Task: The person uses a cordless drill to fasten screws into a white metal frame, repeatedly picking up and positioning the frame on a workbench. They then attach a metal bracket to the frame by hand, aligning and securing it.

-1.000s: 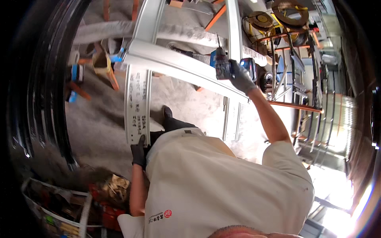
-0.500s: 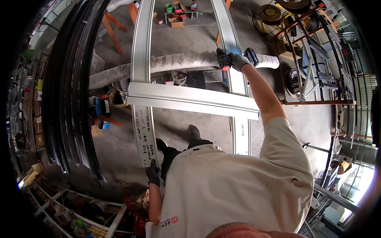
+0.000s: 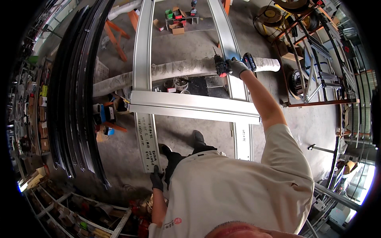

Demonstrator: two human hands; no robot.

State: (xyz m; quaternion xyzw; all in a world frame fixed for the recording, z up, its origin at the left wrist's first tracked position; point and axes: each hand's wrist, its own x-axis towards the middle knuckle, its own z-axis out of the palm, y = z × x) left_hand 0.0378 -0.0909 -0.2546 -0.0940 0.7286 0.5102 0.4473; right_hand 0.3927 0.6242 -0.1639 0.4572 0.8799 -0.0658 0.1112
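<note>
Right hand (image 3: 237, 68): holds your drill (image 3: 220, 66)
Left hand (image 3: 157, 181): grips your silver bar (image 3: 146, 139)
Gray floor (image 3: 176, 129): rack (image 3: 322, 102) at your right

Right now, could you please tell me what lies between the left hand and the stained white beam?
In the head view, the left profile and the silver crosspiece across it lie between the left hand and beam.
</note>
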